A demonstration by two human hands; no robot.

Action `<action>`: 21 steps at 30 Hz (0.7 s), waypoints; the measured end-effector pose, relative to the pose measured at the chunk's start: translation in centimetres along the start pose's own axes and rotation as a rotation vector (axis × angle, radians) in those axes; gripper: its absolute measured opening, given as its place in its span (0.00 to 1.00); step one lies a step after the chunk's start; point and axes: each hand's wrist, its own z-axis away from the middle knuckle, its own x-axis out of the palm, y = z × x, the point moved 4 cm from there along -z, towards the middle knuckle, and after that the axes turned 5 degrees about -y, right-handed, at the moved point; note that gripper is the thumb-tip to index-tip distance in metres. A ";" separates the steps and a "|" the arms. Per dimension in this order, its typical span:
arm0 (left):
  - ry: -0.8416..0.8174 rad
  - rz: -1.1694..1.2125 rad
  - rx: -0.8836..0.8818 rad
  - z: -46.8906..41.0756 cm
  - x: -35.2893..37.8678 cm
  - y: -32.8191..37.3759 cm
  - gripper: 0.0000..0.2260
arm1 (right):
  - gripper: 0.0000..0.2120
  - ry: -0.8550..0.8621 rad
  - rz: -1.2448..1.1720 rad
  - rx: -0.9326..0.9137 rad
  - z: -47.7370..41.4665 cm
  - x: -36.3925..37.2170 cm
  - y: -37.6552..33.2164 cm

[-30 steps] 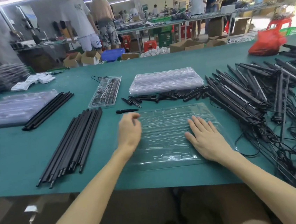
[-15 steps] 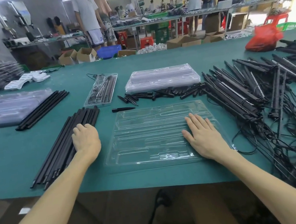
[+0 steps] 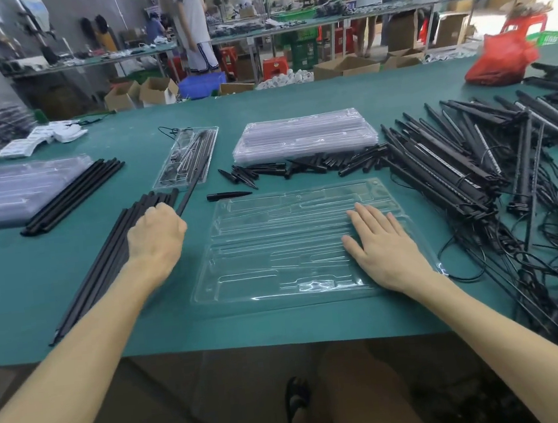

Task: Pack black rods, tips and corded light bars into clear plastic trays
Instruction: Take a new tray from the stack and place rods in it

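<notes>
- While the clear tray (image 3: pixel 284 245) lies empty at the near middle of the green table (image 3: pixel 37 288), the left hand (image 3: pixel 156 239) is curled over the rod bundle (image 3: pixel 104 264) just left of it, one rod (image 3: pixel 192 189) angling up and away from the fist; it appears pinched, though the fingers are hidden.
- A lone tip (image 3: pixel 227 195) lies just beyond the tray's far-left corner, with more tips (image 3: pixel 300 167) scattered behind.
- The right hand (image 3: pixel 382 243) lies flat, fingers spread, pressing the tray's right side.
- Corded light bars (image 3: pixel 465 164) are heaped to the right.
- Advice: lift one rod clear of its neighbours, match it to a long channel, and keep the tray pinned so it cannot slide.
</notes>
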 end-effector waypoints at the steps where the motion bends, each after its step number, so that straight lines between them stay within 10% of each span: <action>1: 0.023 0.045 0.007 -0.2 -1.0 0.6 0.09 | 0.31 0.003 0.000 0.000 0.0 0.0 0.0; 13: 0.134 0.583 0.658 4.6 -5.8 14.6 0.07 | 0.31 -0.002 -0.013 -0.006 0.3 -0.2 0.0; 21: 0.027 1.384 0.183 3.9 -4.2 15.9 0.04 | 0.31 0.030 0.003 -0.025 0.2 0.3 0.0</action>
